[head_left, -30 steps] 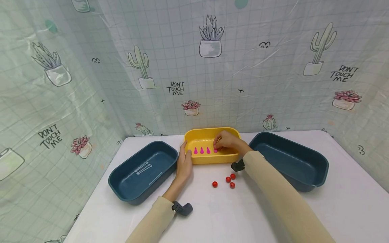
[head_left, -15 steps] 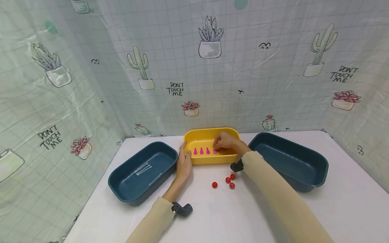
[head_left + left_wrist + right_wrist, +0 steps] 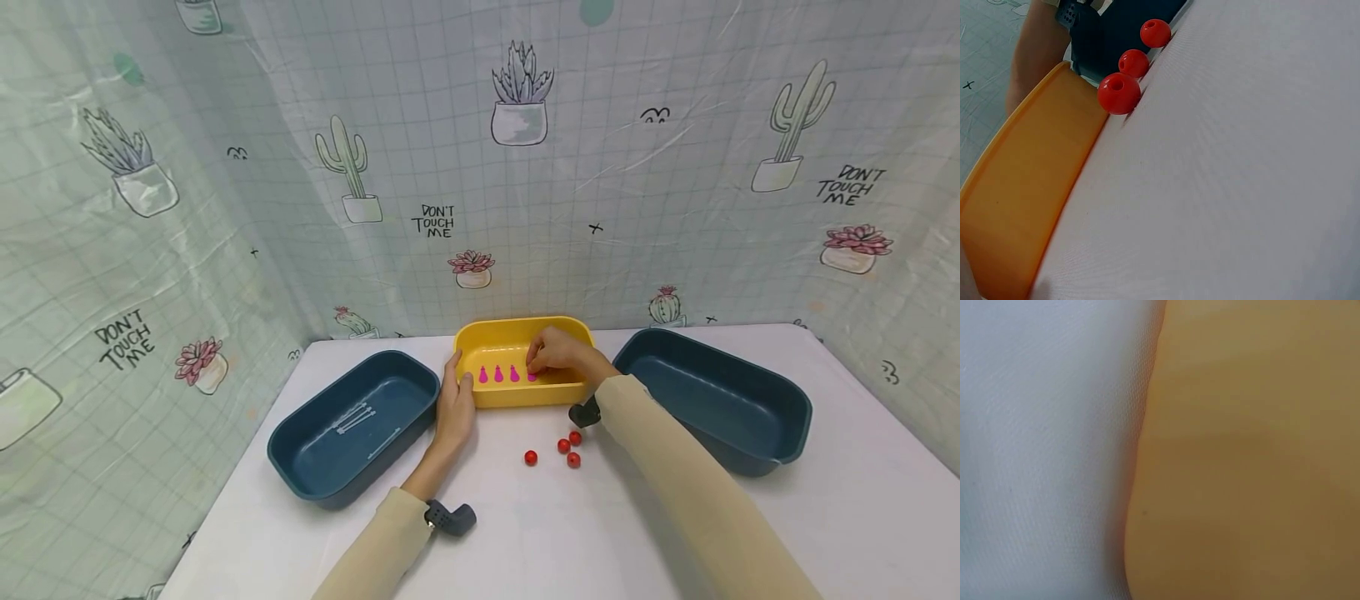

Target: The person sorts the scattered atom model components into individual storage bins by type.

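Observation:
In the head view, my left hand [image 3: 454,407] holds the left end of a yellow bin [image 3: 532,396], thumb at the front corner and fingers along the side. Inside, several small pink pawn-shaped pieces [image 3: 498,374] stand in a row along the bin's front. My right hand [image 3: 558,348] reaches in and pinches the rightmost pink piece [image 3: 532,377], whose upper part is hidden by the fingers. The left wrist view shows the bin's front wall [image 3: 1035,169]; the right wrist view shows its yellow wall [image 3: 1247,462] close up, without the fingers.
Several red beads [image 3: 564,447] with holes lie on the white table in front of the bin. A dark blue bin [image 3: 315,487] with thin white sticks [image 3: 354,418] stands left, and another dark blue bin [image 3: 795,425] stands right. A printed curtain [image 3: 517,208] hangs behind.
My right fingers shift slightly at the rightmost pink piece, covering its upper part a little differently. The left hand and the bins keep their places.

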`<state>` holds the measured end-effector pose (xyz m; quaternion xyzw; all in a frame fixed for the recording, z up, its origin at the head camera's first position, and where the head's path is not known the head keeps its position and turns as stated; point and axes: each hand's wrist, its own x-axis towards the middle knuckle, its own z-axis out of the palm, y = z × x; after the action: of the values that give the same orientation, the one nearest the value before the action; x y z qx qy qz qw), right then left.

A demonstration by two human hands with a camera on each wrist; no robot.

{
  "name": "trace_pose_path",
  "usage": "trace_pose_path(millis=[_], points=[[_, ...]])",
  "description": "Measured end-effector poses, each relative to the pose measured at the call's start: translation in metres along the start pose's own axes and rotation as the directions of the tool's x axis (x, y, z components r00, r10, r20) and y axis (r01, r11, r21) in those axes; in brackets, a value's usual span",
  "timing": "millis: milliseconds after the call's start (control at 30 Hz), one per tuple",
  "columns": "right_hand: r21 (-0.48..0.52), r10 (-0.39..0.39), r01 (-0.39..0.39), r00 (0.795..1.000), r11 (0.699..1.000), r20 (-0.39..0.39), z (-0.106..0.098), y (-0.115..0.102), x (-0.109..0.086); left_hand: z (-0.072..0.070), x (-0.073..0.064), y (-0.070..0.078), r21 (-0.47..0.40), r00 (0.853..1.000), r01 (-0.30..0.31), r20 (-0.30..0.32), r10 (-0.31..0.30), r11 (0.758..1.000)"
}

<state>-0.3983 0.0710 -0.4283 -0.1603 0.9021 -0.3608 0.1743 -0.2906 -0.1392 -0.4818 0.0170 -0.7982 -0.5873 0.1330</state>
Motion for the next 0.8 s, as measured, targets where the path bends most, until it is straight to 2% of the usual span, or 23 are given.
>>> trace_pose_path(millis=[433,800], points=[[-0.020,0.025,-0.025,1.000,0.999,0.011,-0.0004,-0.0031,0.0004,-0.0002,-0.0010,0.0018,-0.008,1.000,-0.010,0.003,0.010,1.000],[-0.015,0.008,-0.008,0.999,1.000,0.038,-0.0038,-0.0064,-0.0032,-0.0012,-0.0011,0.0007,-0.003,1.000,-0.009,0.003,0.009,1.000]])
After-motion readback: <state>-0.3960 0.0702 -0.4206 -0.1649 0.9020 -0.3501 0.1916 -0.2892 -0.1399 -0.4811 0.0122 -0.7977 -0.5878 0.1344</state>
